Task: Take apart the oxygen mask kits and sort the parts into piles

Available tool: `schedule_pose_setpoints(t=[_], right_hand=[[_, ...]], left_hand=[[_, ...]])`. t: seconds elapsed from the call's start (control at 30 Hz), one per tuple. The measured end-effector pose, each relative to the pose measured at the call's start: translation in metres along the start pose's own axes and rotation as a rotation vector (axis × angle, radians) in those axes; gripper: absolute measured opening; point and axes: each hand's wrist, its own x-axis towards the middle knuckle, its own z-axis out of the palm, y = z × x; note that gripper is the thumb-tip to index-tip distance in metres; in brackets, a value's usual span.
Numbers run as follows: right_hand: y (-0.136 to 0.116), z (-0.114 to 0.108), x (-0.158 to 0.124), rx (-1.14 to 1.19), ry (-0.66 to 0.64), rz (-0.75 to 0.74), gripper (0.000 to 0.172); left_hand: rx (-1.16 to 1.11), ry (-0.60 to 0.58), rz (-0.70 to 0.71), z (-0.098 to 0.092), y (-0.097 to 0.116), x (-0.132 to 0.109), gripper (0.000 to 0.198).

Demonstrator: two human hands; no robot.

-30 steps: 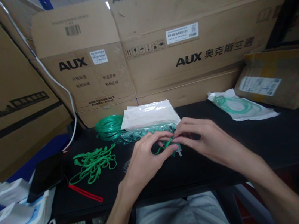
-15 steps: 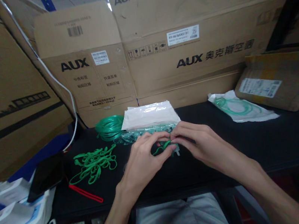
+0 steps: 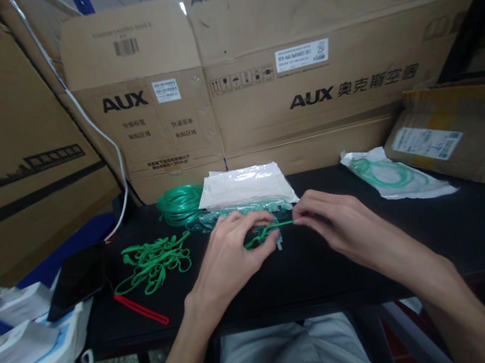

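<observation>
My left hand (image 3: pixel 234 247) is closed around a small see-through greenish plastic piece (image 3: pixel 279 241) with a pale tip pointing down; fingers cover most of it. From that piece a green elastic strap (image 3: pixel 282 223) runs straight to the right, and its loose part curls inside my left hand. The far end of the strap is pinched between thumb and fingertips of my right hand (image 3: pixel 328 217). Both hands are just above the black table. Behind them lie clear greenish plastic parts (image 3: pixel 216 217) in a row, partly hidden by my fingers.
A pile of green straps (image 3: pixel 156 262) and a coil of green tubing (image 3: pixel 179 204) lie left. White packets (image 3: pixel 245 184) are stacked behind the hands. A bagged tube (image 3: pixel 391 173) and a carton (image 3: pixel 450 130) stand right. A phone (image 3: pixel 76 281) rests on a power strip (image 3: pixel 44 357).
My right hand has moved away to the right, drawing the green strap out straight between the hands. My left hand keeps its hold in nearly the same place.
</observation>
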Motion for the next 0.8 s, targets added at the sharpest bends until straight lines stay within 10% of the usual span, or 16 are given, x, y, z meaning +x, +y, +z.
schedule_pose_setpoints(t=[0.43,0.6,0.8], right_hand=[[0.006,-0.006,-0.001,0.046,0.035,0.067,0.008],[-0.006,0.019,0.006,0.473,-0.004,0.289,0.076],[-0.001,0.043,0.012,0.697,-0.055,0.353,0.072]], left_hand=[[-0.125,-0.020,-0.101,-0.007,-0.004,0.001,0.019],[-0.351,-0.028,-0.194,-0.008,-0.003,0.003,0.027],[-0.351,-0.117,-0.241,-0.021,-0.006,0.005,0.028]])
